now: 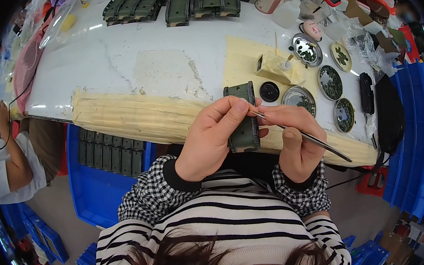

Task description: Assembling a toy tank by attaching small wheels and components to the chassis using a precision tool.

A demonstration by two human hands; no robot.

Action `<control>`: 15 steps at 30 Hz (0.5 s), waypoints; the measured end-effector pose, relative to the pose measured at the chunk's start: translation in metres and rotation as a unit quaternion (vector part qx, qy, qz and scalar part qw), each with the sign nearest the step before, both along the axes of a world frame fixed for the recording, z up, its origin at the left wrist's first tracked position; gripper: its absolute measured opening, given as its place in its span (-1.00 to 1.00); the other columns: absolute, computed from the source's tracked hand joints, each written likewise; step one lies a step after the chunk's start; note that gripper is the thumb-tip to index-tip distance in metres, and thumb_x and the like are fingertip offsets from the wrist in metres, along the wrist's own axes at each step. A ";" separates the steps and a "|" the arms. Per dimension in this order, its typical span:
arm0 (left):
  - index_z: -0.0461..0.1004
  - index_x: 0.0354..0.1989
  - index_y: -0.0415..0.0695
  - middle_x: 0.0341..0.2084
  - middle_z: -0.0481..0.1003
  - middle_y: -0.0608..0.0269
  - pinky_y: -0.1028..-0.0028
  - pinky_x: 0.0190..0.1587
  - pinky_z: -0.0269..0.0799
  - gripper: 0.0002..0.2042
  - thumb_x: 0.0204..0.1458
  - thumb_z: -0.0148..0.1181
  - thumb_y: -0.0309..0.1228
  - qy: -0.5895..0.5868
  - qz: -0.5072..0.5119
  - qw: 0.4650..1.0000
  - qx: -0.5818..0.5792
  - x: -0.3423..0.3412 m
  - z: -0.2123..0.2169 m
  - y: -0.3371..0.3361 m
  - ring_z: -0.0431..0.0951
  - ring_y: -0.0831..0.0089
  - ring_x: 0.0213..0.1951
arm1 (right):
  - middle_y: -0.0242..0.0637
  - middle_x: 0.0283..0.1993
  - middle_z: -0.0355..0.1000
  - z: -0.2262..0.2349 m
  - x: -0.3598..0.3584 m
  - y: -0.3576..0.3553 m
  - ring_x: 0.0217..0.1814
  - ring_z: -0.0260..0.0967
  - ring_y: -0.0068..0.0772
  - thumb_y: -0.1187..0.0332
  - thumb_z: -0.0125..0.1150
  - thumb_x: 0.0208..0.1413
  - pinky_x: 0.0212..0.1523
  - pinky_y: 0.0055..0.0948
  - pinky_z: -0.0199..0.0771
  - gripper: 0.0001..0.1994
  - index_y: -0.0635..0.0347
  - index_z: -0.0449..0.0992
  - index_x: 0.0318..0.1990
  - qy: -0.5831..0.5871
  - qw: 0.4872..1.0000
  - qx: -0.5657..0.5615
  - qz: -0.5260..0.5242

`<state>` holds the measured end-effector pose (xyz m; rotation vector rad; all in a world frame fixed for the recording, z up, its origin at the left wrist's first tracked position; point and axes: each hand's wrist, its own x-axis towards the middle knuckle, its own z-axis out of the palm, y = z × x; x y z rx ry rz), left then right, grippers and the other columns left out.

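My left hand [206, 137] is closed round a dark green plastic part [245, 138], a ribbed rectangular piece with camouflage patches at its end. It is held upright over the table's near edge. A pair of slim metal tweezers [323, 144] rests in my right hand [294, 134], its tip against the part's right side, beside my left thumb. Whatever lies at the tip is too small to make out. Small steel dishes [331, 83] with tiny dark green pieces stand right of my hands, near a round black lid [269, 91].
A padded yellow roll [133, 109] edges the white table. Several similar green parts [136, 4] lie at the back. A paper-wrapped block [280, 67] and a clear squeeze bottle [287, 13] stand right. Blue bin [87, 190] holds more parts at lower left; another person [13, 167] sits left.
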<state>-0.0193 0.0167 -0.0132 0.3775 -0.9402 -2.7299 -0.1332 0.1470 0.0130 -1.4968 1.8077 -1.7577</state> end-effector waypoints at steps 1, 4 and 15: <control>0.42 -0.22 -0.22 -0.11 0.49 0.20 0.50 -0.04 0.46 -0.76 0.33 -0.11 -0.31 -0.004 -0.001 1.000 -0.002 0.000 0.000 0.000 0.49 0.58 -0.13 | -0.05 -0.17 0.53 0.000 0.000 0.000 -0.13 0.50 -0.20 0.58 0.12 0.12 0.05 -0.30 0.47 -0.83 0.37 0.54 -0.14 0.004 1.000 -0.001 0.001; 0.42 -0.21 -0.22 -0.10 0.49 0.20 0.51 -0.03 0.46 -0.76 0.33 -0.11 -0.31 0.014 -0.004 1.000 0.002 0.001 -0.002 0.000 0.49 0.59 -0.13 | -0.06 -0.17 0.53 -0.001 0.000 -0.002 -0.13 0.50 -0.21 0.60 0.11 0.11 0.08 -0.28 0.46 -0.82 0.38 0.54 -0.14 0.011 1.000 -0.008 0.007; 0.43 -0.21 -0.20 -0.19 0.49 0.27 0.51 -0.02 0.45 -0.76 0.32 -0.10 -0.29 0.016 0.003 1.000 0.025 0.003 -0.002 0.000 0.49 0.59 -0.14 | -0.05 -0.16 0.53 -0.002 0.002 -0.002 -0.16 0.50 -0.24 0.63 0.10 0.09 -0.07 -0.42 0.48 -0.80 0.35 0.54 -0.13 0.025 1.000 0.004 -0.004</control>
